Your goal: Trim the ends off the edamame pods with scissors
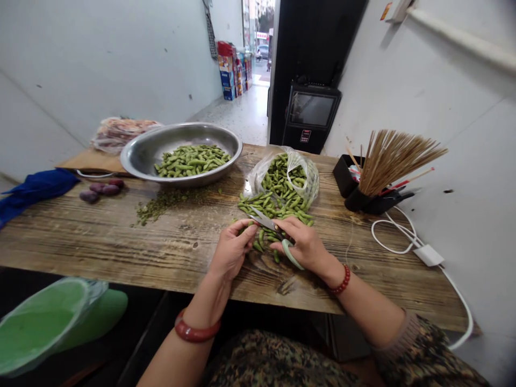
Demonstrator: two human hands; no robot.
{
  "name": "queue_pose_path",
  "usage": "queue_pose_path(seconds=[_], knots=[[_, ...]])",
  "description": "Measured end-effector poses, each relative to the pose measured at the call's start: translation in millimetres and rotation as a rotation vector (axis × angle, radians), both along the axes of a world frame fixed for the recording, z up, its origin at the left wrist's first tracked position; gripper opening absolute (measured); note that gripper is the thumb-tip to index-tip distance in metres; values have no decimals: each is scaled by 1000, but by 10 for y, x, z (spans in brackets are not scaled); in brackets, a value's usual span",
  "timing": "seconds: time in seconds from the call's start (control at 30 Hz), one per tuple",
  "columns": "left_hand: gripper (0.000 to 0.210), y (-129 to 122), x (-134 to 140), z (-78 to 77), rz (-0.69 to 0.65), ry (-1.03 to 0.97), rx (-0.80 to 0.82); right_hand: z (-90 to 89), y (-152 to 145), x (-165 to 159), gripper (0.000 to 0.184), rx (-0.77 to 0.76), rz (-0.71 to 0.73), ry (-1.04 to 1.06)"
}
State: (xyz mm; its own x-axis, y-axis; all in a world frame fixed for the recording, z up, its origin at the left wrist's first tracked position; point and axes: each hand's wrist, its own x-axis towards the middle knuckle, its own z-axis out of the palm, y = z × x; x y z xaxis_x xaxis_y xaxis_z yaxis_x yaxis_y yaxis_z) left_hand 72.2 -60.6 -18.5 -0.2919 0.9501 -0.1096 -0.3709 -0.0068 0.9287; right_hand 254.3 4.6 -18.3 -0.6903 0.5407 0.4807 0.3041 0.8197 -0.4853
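Note:
My right hand (305,243) grips a pair of scissors (264,219) with pale green handles, the blades apart and pointing left. Close to the blades, my left hand (234,246) pinches a green soybean pod (243,230), partly hidden by the fingers. Loose pods (274,207) lie heaped just beyond both hands, spilling from a clear plastic bag (312,174). A wide steel basin (181,134) at the back left holds many more pods. On the wood in front of it is a scatter of small green trimmings (163,206).
Purple, plum-like fruits (97,189) and a blue cloth (40,188) lie on the left of the table (121,244). Wooden skewers (387,161) stand in a black holder at right, near a white cable and adapter (428,255). A lined green bin (86,317) sits below left.

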Motion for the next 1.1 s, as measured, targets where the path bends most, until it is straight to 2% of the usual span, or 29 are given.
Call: queue_pose_path(seconds=[0.27, 0.83, 0.97, 1.1], knots=[[19, -15, 13, -26, -21, 116, 23, 0, 11, -10, 60, -6, 55, -46], [12, -37, 45, -8, -66, 242, 27, 6, 5, -8, 50, 7, 101, -37], [14, -29, 48, 27, -70, 125, 30, -25, 19, -5, 47, 2, 61, -19], [13, -17, -84, 69, 1, -65, 71, -45, 39, -1, 46, -9, -31, 37]])
